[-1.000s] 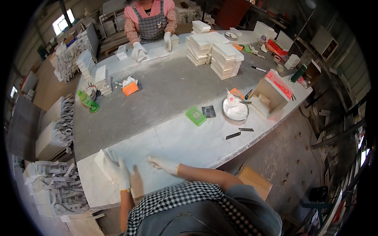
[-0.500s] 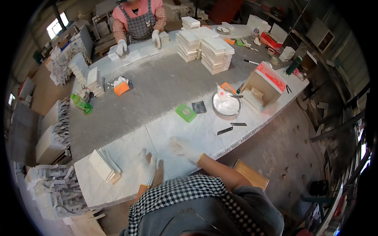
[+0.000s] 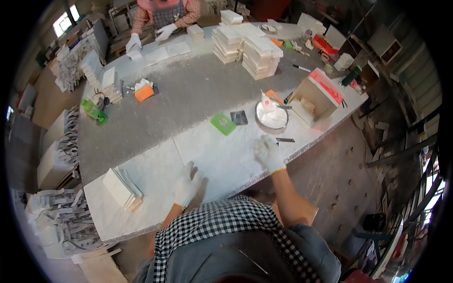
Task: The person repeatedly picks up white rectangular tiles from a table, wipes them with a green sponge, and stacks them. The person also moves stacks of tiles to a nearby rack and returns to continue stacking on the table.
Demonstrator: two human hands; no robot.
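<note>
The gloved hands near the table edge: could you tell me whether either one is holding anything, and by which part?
Nothing is held. The left hand lies flat on the white slab, fingers spread. The right hand rests near the table edge, close to the round bowl, with no grip on anything.

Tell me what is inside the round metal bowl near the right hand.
The round metal bowl holds a white paste or powder and something white and crumpled standing in it. The bottom of the bowl is covered. The right hand is beside it, not touching.
</note>
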